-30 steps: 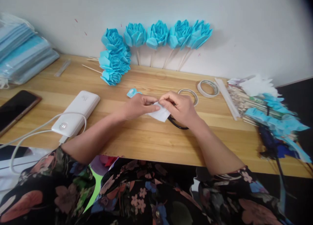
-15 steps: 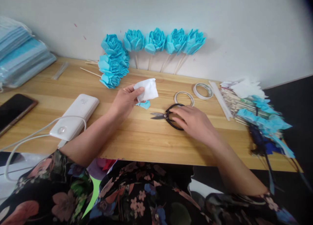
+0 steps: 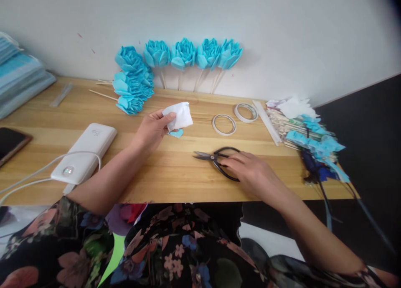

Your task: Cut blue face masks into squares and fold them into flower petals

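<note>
My left hand (image 3: 153,128) pinches a small piece of white fabric (image 3: 181,115) between thumb and fingers, above the middle of the wooden table. A light blue scrap (image 3: 176,133) shows just beneath the fabric. To the right, my right hand (image 3: 247,169) has its fingers on the handles of the black scissors (image 3: 215,157). The scissor tips point left and the blades are slightly apart. Two tape rolls, one thin (image 3: 224,125) and one thicker (image 3: 246,112), lie beyond the scissors.
Blue flowers on sticks (image 3: 183,54) lean on the wall; more lie (image 3: 131,81) at their left. A white power bank (image 3: 84,154) with cable, a phone (image 3: 12,144) and stacked masks (image 3: 23,77) are left. Sticks and blue scraps (image 3: 313,141) lie right, beside clear strips (image 3: 267,123).
My right hand and the scissors have moved toward the table's front edge, away from the thin tape roll. The left hand still holds the white fabric. The view has shifted slightly.
</note>
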Demonstrator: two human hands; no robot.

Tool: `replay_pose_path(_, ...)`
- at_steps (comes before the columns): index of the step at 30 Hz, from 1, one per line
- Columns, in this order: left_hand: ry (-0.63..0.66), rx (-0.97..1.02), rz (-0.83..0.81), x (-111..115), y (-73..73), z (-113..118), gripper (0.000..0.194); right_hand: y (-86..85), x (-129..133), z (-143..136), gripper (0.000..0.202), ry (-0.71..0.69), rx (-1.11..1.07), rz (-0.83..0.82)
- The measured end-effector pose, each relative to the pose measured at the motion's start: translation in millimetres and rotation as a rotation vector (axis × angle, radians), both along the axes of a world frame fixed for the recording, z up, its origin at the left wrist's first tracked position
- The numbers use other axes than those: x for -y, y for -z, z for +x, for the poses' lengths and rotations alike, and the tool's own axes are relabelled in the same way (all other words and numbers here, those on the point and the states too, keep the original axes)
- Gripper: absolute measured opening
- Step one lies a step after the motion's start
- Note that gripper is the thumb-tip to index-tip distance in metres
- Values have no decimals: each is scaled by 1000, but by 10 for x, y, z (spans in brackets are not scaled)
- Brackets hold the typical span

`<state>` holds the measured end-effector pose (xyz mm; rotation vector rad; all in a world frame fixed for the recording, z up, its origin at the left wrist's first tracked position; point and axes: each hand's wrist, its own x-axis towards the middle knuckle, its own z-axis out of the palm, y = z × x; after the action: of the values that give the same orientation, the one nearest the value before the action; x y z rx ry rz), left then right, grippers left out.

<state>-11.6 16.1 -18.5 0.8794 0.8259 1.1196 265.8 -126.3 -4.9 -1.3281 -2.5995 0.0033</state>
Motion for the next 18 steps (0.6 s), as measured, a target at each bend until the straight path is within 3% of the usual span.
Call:
replay_pose_path(4, 53, 0, -17, 14, 13, 25, 31, -98, 9, 117, 22, 39, -150, -26)
replay_pose_path(9, 126, -19, -32, 56, 61, 78, 33, -117, -440, -67, 36, 88, -300, 205)
replay_pose_path(14, 205, 19, -103, 100, 70, 107, 39, -1, -941, -327, 50, -92, -298, 339)
replay_pose_path(18, 223, 50, -106, 123, 58, 114, 37, 69, -1138, -434, 38, -180, -305, 292)
